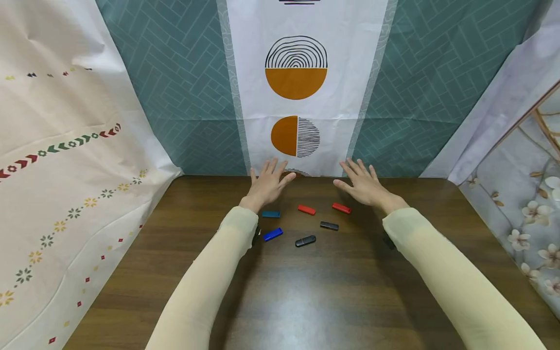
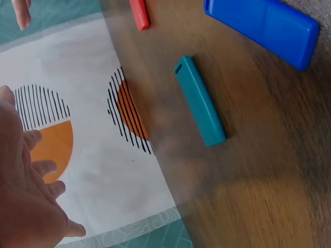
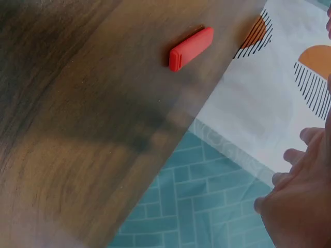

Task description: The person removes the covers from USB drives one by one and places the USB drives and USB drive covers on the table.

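1. The left hand (image 1: 266, 186) is spread wide, fingers and thumb apart, reaching toward the far edge of the table. It holds nothing, and no contact with anything shows.
2. The right hand (image 1: 364, 187) mirrors it: fingers fanned, thumb held out toward the other hand, nothing gripped or touched.
3. With both hands free, this reads as a moment between handlings, no stick being worked. Taking one up would call for lowering a hand, drawing it back toward the person and narrowing the fingers to a pinch, since the sticks are slim and lie flat.
4. Nearest the left hand is the teal stick (image 1: 271, 214), just beside that wrist; the blue stick (image 1: 273, 234) lies near it, closer to the person and slanted.
5. One red stick (image 1: 306, 209) lies between the hands; the other red stick (image 1: 341, 208) is nearest the right hand.
6. A straight black stick (image 1: 329, 226) and a rounder black stick (image 1: 305, 241) lie on the person's side of the reds, all six apart.
7. Under them is the brown wooden table (image 1: 280, 287); behind hangs a patterned cloth (image 1: 197, 92).
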Demonstrator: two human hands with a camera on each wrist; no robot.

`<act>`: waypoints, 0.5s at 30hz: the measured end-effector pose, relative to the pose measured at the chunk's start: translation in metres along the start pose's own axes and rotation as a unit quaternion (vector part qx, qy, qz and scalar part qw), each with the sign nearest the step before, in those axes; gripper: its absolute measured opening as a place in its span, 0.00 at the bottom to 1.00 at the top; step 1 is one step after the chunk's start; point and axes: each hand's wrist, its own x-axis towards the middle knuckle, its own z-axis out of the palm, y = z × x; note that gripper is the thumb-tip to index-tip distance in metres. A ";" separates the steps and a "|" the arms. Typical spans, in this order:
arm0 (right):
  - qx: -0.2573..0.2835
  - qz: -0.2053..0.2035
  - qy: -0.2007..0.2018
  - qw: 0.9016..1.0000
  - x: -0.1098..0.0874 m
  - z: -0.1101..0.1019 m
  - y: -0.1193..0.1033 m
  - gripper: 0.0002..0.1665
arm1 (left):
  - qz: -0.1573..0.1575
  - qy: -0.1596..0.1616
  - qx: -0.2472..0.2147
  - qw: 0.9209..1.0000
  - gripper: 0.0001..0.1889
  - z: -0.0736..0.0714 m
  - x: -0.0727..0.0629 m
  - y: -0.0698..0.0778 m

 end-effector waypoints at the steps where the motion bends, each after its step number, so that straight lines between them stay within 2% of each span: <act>1: -0.003 -0.002 0.000 1.000 0.000 0.000 -0.001 0.50 | 0.002 0.000 -0.003 1.000 0.40 0.000 -0.001 0.001; 15: 0.030 -0.035 0.005 0.999 -0.006 0.003 -0.008 0.48 | 0.014 -0.007 -0.027 1.000 0.40 -0.001 -0.011 0.002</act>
